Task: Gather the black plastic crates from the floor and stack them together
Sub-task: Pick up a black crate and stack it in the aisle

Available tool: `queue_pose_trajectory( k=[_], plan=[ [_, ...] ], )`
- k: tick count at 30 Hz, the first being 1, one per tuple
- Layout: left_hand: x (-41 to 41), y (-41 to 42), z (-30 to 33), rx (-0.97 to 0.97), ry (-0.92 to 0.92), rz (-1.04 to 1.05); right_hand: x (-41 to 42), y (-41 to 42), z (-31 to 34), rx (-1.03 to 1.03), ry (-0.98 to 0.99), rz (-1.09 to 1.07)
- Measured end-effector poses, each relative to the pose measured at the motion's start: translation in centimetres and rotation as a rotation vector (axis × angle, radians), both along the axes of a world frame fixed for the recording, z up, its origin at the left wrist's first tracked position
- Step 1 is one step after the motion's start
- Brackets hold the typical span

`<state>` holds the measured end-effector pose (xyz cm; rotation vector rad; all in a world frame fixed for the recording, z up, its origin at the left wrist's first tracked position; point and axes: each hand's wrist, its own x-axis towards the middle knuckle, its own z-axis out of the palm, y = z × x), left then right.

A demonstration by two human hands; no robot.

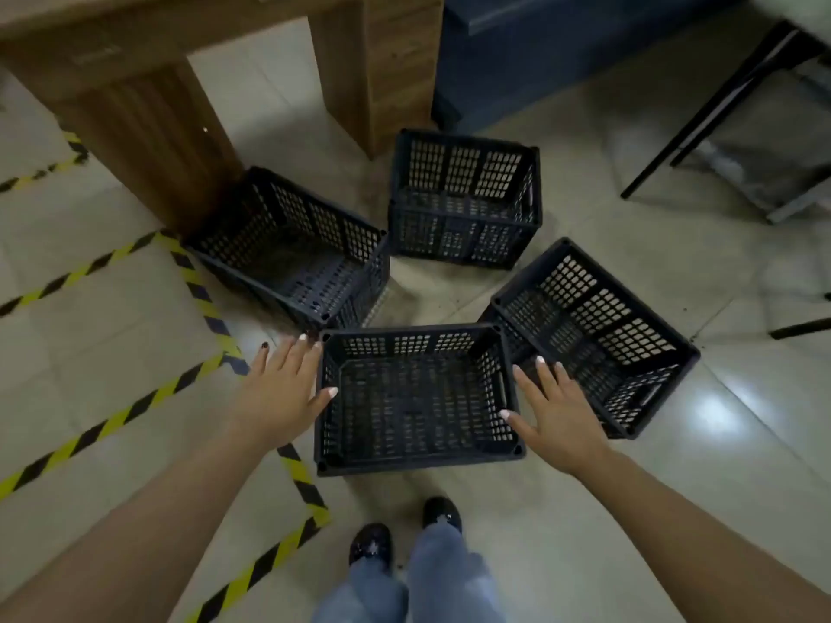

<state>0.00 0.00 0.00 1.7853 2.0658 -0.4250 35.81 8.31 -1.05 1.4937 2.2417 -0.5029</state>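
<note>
Several black perforated plastic crates stand open-side up on the tiled floor. The nearest crate (416, 460) lies straight ahead of my feet. My left hand (281, 388) hovers at its left wall with fingers spread, the thumb over the rim. At the crate's right wall my right hand (555, 411) is spread too, thumb touching the rim. Neither hand grips anything. A second crate (292, 249) sits to the left, a third crate (465, 197) at the back, and a fourth crate (593, 335) to the right, its corner against the nearest one.
A wooden desk (148, 96) stands at the back left, its leg beside the left crate. A dark blue cabinet (539, 51) is behind the far crate. Black table legs (719, 110) rise at the right. Yellow-black tape (198, 281) marks the floor on the left.
</note>
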Motion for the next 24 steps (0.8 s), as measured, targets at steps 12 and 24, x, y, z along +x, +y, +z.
queue_pose_trajectory(
  k=[12, 24],
  plan=[
    [0.9, 1.8, -28.6, -0.120, -0.003, 0.178, 4.2, 4.6, -29.1, -0.144, -0.126, -0.182],
    [-0.2, 0.6, -39.9, -0.149, -0.067, 0.404, 4.1, 5.6, -39.0, -0.177, 0.042, -0.511]
  ],
)
